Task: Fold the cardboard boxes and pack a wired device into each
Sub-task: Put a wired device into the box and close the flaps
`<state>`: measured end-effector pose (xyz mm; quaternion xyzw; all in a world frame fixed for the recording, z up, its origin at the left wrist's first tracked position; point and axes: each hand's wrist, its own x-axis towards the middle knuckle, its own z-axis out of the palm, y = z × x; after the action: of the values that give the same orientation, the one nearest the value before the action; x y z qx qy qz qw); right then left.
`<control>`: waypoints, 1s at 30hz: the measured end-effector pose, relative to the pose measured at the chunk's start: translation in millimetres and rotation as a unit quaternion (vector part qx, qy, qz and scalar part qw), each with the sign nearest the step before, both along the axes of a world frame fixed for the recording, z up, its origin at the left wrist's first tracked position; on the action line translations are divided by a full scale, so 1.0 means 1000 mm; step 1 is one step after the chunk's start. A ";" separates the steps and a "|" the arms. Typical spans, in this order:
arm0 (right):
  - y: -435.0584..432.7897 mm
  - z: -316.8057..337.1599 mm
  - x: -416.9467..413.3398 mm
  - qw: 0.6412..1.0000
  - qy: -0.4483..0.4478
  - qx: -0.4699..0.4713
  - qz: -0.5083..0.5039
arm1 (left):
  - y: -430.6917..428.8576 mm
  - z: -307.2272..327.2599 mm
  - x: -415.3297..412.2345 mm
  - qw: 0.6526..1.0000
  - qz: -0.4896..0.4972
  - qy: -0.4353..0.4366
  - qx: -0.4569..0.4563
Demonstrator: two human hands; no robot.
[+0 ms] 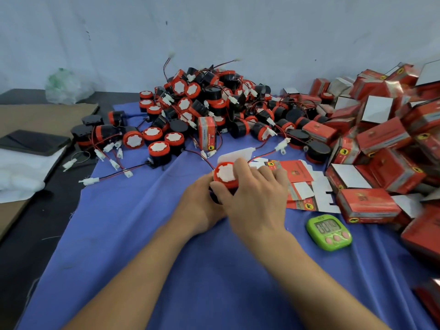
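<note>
Although a heap of folded red boxes [381, 139] already crowds the right side, a big pile of loose wired devices [202, 103] waits at the back, so the work looks roughly midway; whether those boxes are filled cannot be told. The left hand [200, 203] and right hand [254, 196] both curl round one device [226, 175] at the centre, just beside unfolded flat box blanks [298, 175].

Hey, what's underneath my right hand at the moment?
A wired device, red rim and white face showing, held by the right hand and left hand. The fingertips reach over a flat red carton. The device's black body is mostly covered.
</note>
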<state>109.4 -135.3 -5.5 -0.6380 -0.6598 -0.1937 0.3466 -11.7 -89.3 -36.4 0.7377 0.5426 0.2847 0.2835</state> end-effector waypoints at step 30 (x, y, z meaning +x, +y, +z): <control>0.031 0.004 0.092 0.794 0.595 -0.069 0.100 | 0.001 0.004 0.002 0.957 0.033 -0.242 -0.155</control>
<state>201.3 -104.2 -1.7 -0.5804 -0.3947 0.3061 0.6431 -9.6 -88.8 -32.6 0.5754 0.5194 0.3761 0.5076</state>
